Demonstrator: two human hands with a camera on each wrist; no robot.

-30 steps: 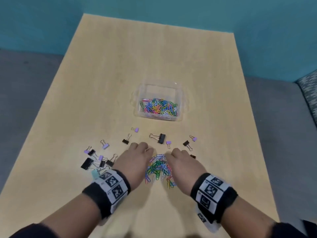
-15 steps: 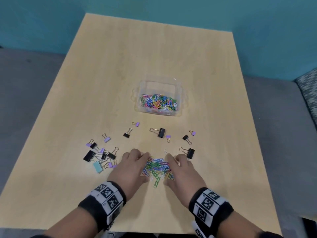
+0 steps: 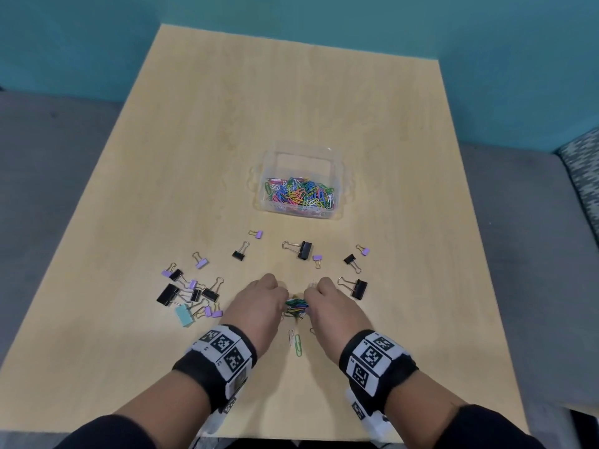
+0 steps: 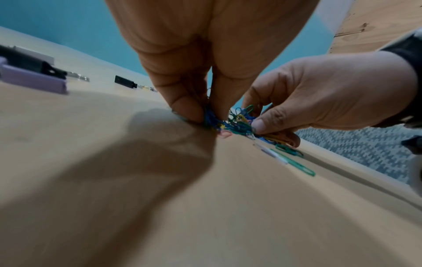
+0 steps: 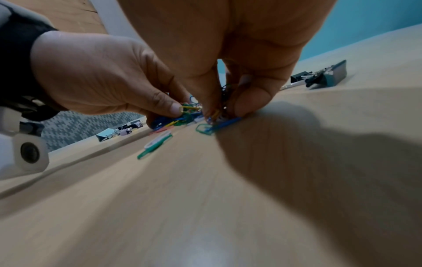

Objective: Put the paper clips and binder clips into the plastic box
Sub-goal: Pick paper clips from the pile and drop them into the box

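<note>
- Squeezing from both sides, the left hand (image 3: 256, 306) and right hand (image 3: 330, 306) had the pile (image 3: 295, 306) of paper clips pinched between them on the surface (image 3: 194, 157).
- Left fingers (image 4: 187, 112) were curled tight on the pile's near edge, thumb and forefinger closed on a clump of blue and green wire, as the left wrist view showed.
- Right fingers (image 5: 251, 101) were curled the same way on the opposite edge, tips down on the wood, so the clips bunched up instead of sliding flat.
- That two-handed pinch looked like the sensible choice: loose clips lie thin on wood, and crowding them made a mass that could be lifted in one go.
- Strays escaped the squeeze: a green clip (image 3: 298, 345) and a white clip (image 3: 291, 337) lay just behind the hands, near the wrists.
- The box (image 3: 299, 181) stood well ahead, open, with a bright layer of clips already in its near half.
- Binder clips (image 3: 191, 294) were all on the surface: a cluster to the left, and others scattered between hands and box, such as a black one (image 3: 299, 249).
- By my reading, the job sat roughly midway, and the lift risked shedding clips.
</note>
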